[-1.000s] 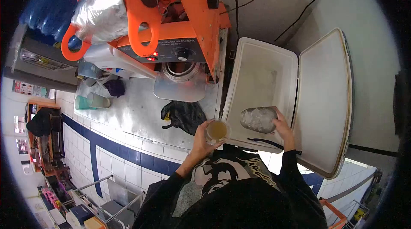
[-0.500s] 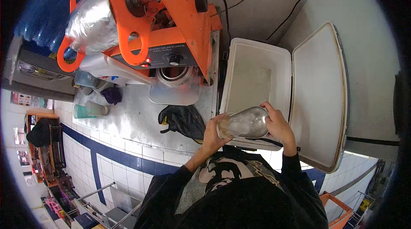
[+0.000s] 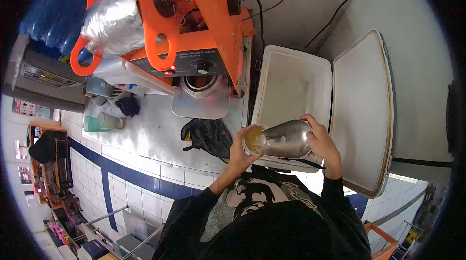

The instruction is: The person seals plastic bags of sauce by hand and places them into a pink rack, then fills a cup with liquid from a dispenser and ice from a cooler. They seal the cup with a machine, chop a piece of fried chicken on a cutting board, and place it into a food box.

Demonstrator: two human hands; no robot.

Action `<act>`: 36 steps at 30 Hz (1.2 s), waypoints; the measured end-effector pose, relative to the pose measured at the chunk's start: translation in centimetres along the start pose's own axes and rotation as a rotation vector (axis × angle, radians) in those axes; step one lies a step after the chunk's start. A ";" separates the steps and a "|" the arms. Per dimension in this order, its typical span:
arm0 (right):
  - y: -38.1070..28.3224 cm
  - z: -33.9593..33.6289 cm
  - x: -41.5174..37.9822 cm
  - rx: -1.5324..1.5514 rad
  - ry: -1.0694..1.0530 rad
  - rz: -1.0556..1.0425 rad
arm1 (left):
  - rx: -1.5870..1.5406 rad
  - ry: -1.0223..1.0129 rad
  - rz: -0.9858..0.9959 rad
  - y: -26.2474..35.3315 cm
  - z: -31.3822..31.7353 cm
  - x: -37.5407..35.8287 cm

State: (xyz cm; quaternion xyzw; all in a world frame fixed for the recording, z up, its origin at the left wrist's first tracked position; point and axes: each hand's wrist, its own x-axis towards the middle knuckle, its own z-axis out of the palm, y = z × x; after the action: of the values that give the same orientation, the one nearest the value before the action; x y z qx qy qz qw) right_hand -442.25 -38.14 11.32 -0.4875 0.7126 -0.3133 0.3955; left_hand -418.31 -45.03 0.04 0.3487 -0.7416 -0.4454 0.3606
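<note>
My left hand (image 3: 239, 154) is wrapped round a clear cup (image 3: 254, 139) with something yellowish in it. A shiny metal scoop (image 3: 287, 138) is gripped at its wide end by my right hand (image 3: 322, 144). The scoop's narrow end meets the cup's mouth, and its rounded metal surface faces up. Both hands are over the near edge of an open cooler box (image 3: 279, 85). What exactly is in the cup I cannot make out.
The cooler's lid (image 3: 361, 114) stands open on the right. An orange cup-sealing machine (image 3: 194, 46) with a film roll (image 3: 114, 19) sits on the metal table (image 3: 150, 134). A black cloth-like item (image 3: 208, 136) lies near my left hand. Several cups (image 3: 109, 121) are farther left.
The scoop has turned over: its hollow side showed before, and now its rounded side does. The cup's yellowish contents show more clearly. Both hands stay in nearly the same place.
</note>
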 end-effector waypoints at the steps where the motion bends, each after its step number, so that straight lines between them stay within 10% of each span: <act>1: -0.5 -0.3 -0.2 -0.004 -0.004 -0.001 | -0.004 0.003 -0.028 0.0 0.0 0.0; 13: -1.3 -5.0 -3.4 0.234 0.097 0.246 | -0.033 0.126 0.037 5.3 -6.2 2.4; 19: -0.2 -9.4 -9.3 -1.081 1.197 0.046 | 0.107 0.371 0.104 6.7 -12.3 6.3; 20: 0.9 -10.2 -10.4 -1.078 1.203 0.048 | 0.108 0.369 0.110 6.6 -13.2 6.8; 22: 2.1 -10.9 -11.8 -1.107 1.106 0.683 | 0.105 0.423 0.143 6.8 -14.9 7.9; 25: -2.0 -8.4 -10.5 -0.878 1.006 0.819 | 0.048 0.412 0.165 6.9 -16.8 8.4; 32: -6.9 5.2 -6.3 -0.743 0.881 0.224 | -0.003 0.336 0.139 6.4 -20.9 7.6; 36: -7.9 15.0 -0.7 -0.887 0.767 0.437 | 0.006 0.251 0.082 5.8 -23.7 6.4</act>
State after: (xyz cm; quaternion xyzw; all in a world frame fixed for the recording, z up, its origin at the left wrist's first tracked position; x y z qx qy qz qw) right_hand -425.60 -41.01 10.69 -0.3011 0.9493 -0.0522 -0.0735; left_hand -402.57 -58.06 14.92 0.3718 -0.7057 -0.3811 0.4675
